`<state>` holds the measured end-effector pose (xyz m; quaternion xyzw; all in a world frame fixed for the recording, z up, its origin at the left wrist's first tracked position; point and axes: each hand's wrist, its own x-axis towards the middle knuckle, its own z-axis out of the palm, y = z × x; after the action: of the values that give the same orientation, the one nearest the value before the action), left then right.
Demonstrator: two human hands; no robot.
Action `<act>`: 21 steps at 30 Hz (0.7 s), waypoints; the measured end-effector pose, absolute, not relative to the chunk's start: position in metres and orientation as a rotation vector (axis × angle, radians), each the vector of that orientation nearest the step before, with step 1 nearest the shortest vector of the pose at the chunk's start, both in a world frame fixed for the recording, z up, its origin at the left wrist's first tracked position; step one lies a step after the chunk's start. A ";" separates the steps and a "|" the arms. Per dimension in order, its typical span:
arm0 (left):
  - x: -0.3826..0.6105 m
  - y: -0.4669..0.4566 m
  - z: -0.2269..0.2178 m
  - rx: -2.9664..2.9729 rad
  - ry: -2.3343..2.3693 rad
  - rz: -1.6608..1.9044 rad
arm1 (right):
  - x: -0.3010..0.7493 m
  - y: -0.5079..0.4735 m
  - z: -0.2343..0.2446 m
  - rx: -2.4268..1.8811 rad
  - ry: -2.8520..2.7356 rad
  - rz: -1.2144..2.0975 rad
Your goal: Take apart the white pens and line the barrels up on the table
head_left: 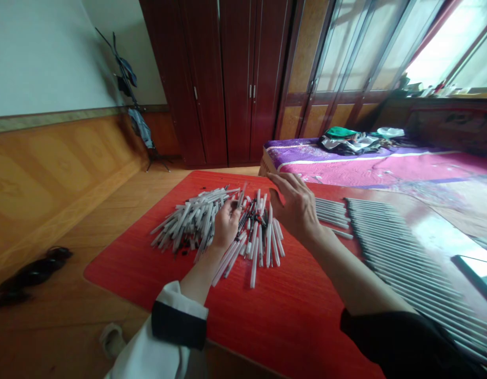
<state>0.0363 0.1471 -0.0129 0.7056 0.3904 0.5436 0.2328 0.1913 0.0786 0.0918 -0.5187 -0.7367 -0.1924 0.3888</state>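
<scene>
My left hand [226,225] is closed around a slim translucent pen [242,193], whose upper end sticks up past the thumb. To its right, my right hand [296,206] hovers over the table with its fingers apart and nothing in them. A big heap of whitish pens [188,218] lies left of my left hand. Between the hands is a smaller scatter of clear pen tubes [273,245] mixed with thin black parts. Beyond my right wrist a short row of pens [331,211] lies side by side.
A long row of pens with dark ends [397,258] covers the right of the red table [267,316]. At the far right edge lies a dark-framed tablet-like device [474,273]. Behind stand a bed [385,168], a dark red wardrobe [235,79] and a coat stand [129,89].
</scene>
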 end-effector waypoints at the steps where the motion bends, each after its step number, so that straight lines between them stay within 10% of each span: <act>1: 0.035 0.149 -0.012 1.861 1.062 1.517 | 0.193 0.079 0.085 -1.387 -1.811 -0.431; 21: 0.025 0.156 -0.009 1.671 1.208 1.737 | 0.162 0.121 0.007 -1.603 -2.443 -0.140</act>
<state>0.0247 0.1557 -0.0094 0.6044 0.4370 0.6283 0.2211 0.1623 0.1215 0.0066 -0.5448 -0.8302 -0.0477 0.1077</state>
